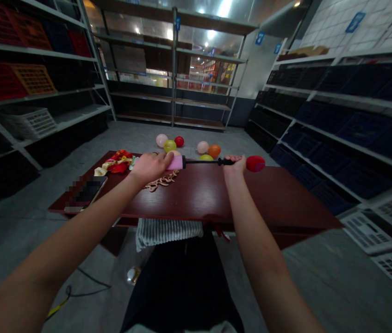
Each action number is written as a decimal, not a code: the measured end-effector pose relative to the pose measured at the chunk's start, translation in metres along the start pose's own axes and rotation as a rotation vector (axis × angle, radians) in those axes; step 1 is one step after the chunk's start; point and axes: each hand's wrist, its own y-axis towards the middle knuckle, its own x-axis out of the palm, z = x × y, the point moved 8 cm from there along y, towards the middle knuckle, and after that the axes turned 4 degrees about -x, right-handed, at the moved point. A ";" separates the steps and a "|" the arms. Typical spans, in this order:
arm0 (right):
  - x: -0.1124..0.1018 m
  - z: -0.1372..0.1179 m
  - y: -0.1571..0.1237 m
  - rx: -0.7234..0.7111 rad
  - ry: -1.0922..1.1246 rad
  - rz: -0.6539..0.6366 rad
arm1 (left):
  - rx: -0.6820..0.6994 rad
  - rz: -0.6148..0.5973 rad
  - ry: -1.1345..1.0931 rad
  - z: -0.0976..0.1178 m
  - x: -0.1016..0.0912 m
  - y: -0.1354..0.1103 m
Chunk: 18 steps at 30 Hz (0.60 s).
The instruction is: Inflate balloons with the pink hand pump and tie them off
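A balloon pump (175, 162) with a pink barrel and a long black rod is held level above the dark red table (189, 199). My left hand (150, 166) is closed around the pink barrel. At the rod's other end, my right hand (234, 165) grips the black end piece. A small red balloon (255, 163), partly filled, sticks out just past that hand. Below and beside my left hand lie pale pink limp balloons (161, 182). Farther left is a pile of red, orange and cream limp balloons (121, 162).
A flat device (96, 190) lies at the table's left edge. Several blown-up balloons (170, 146) rest on the floor beyond the table. Shelves with crates (32, 78) stand left, dark crates (365, 125) right. A grey ribbed cloth (168, 231) hangs below the front edge.
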 end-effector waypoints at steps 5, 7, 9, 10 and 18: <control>0.013 0.001 -0.010 -0.015 0.046 -0.073 | -0.021 0.002 0.001 0.017 -0.005 0.001; 0.022 0.005 -0.016 -0.007 0.056 -0.112 | -0.021 -0.002 -0.002 0.028 -0.007 0.005; 0.029 0.012 -0.024 0.019 0.041 -0.133 | -0.025 0.001 -0.006 0.038 -0.010 0.011; 0.033 0.017 -0.027 0.030 0.024 -0.140 | -0.027 0.009 -0.010 0.043 -0.012 0.015; 0.047 0.035 -0.042 0.038 -0.020 -0.180 | -0.065 0.039 -0.062 0.057 -0.015 0.033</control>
